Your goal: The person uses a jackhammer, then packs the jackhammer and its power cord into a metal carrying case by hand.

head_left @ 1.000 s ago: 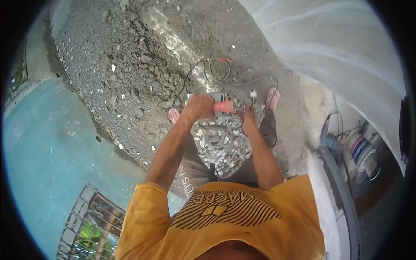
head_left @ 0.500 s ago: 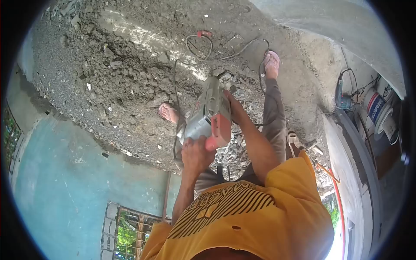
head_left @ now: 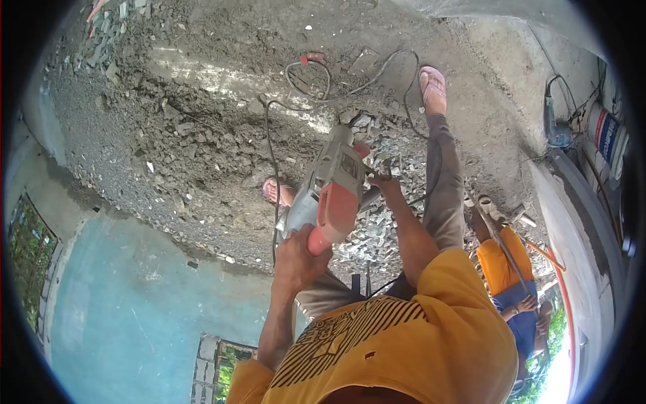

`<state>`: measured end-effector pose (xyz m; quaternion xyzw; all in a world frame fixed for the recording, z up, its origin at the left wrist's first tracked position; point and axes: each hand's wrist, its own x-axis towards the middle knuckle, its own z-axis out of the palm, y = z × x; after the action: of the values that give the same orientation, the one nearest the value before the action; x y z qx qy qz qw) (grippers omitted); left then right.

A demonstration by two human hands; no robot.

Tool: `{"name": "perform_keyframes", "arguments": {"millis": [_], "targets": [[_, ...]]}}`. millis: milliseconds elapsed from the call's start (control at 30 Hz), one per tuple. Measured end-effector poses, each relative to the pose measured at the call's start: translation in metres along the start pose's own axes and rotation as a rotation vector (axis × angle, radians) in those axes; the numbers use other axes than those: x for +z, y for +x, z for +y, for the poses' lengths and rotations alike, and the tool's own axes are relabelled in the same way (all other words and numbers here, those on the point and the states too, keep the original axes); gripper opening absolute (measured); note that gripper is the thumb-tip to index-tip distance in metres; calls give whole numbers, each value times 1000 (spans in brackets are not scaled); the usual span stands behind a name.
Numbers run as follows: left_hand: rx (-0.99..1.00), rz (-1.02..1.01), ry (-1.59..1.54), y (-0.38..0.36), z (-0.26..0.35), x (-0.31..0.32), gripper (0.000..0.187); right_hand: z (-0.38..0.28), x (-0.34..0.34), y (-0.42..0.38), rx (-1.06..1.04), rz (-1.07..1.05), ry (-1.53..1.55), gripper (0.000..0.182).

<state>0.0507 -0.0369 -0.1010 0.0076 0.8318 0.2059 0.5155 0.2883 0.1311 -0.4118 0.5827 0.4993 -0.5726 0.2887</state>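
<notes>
A grey and red demolition hammer slants between my legs, its front end pointing down at broken grey rubble. My left hand is wrapped round its red and grey rear handle. At the tool's right side, my right hand grips the dark side handle, with the fingers partly hidden. The tip of the bit is hard to make out among the debris. A dark power cord runs from the hammer across the dirt to a red connector.
Rough dirt and stones cover the ground round my sandalled feet. A blue wall stands at left. Another person in orange shorts holds a long shaft at right. A teal power tool and a white bucket lie beyond.
My right hand has shifted back along the tool's side. The hammer sits slightly farther right in view, and another person now shows at right. My left hand keeps its hold.
</notes>
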Motion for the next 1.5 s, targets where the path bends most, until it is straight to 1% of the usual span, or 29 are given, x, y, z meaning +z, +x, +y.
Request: {"name": "perform_keyframes", "arguments": {"millis": [67, 100, 200, 233, 267, 333, 400, 467, 533, 567, 600, 633, 667, 733, 767, 867, 900, 933, 1000, 1033, 1100, 1133, 1200, 1267, 1300, 1333, 1400, 1467, 1500], "targets": [[-19, 21, 8, 3, 3, 3, 31, -21, -9, -8, 90, -156, 99, 20], [-62, 36, 13, 0, 5, 3, 31, -36, -5, -17, 166, -104, 91, 16], [-97, 94, -44, -9, 8, 5, 25, -18, -3, -11, 173, -80, 110, 12], [-73, 112, -30, -10, 8, 4, 25, -8, 3, -4, 47, -38, 121, 10], [-109, 106, -84, -11, 8, 5, 26, -23, 2, -10, 22, -34, 141, 10], [-133, 99, -129, -19, 11, 1, 26, -40, -3, -19, 61, 3, -7, 14], [-141, 150, -108, -25, 16, 0, 29, -49, -5, -7, 12, 10, 26, 15], [-176, 92, -133, -37, 20, 6, 30, -25, -10, -29, -8, 15, 66, 16], [-167, 129, -157, -37, 17, -5, 32, -42, -1, -30, -113, -47, 92, 16], [-109, 161, -134, -36, 14, -4, 32, -39, 8, -23, -170, 91, 62, 17], [-76, 158, -113, -42, 15, 3, 32, -13, 5, -17, -186, 237, 21, 18], [-166, 122, -155, -45, 27, -2, 31, 15, 3, -1, -91, 231, 7, 22], [-201, 102, -129, -67, 21, -7, 31, -19, -10, -26, 43, -22, -23, 22], [-110, 176, -84, -58, 22, -7, 28, -5, 5, -28, -132, 132, -3, 17], [-126, 224, -107, -68, 31, -10, 25, -21, 1, -46, -74, 104, 65, 13], [-237, 133, -134, -114, 53, -33, 31, -67, -13, -122, -27, 42, 177, 12], [-237, 139, -133, -131, 58, -42, 28, -58, -12, -125, -183, 109, 53, 14], [-225, 136, -128, -151, 67, -53, 28, -71, -18, -148, -187, 93, 109, 14], [-318, 78, -274, -183, 87, -77, 23, -105, -36, -188, -85, 16, -93, 32], [-288, 83, -270, -195, 94, -86, 23, -120, -43, -203, -91, -20, -102, 38], [219, 159, -51, -226, 98, -111, 15, -158, -57, -254, -81, -47, -170, 42], [261, 162, -36, -234, 98, -124, 15, -182, -68, -274, -110, -60, -179, 44], [49, 259, -375, -250, 101, -141, 14, -194, -86, -293, -273, -103, -176, 49], [42, 279, -394, -275, 117, -157, 16, -207, -100, -316, -314, -1, -249, 54], [24, 309, -436, -279, 127, -160, 18, -215, -112, -319, -367, 13, -238, 47], [54, 307, -444, -283, 135, -160, 18, -233, -128, -332, -417, 25, -234, 41], [89, 279, -500, -300, 149, -164, 22, -265, -173, -381, -452, 34, -200, 40], [194, 274, -555, -308, 176, -159, 21, -301, -217, -421, -342, 19, -129, 39], [230, 270, -552, -311, 197, -155, 20, -286, -226, -396, -509, 84, -18, 36]]}}
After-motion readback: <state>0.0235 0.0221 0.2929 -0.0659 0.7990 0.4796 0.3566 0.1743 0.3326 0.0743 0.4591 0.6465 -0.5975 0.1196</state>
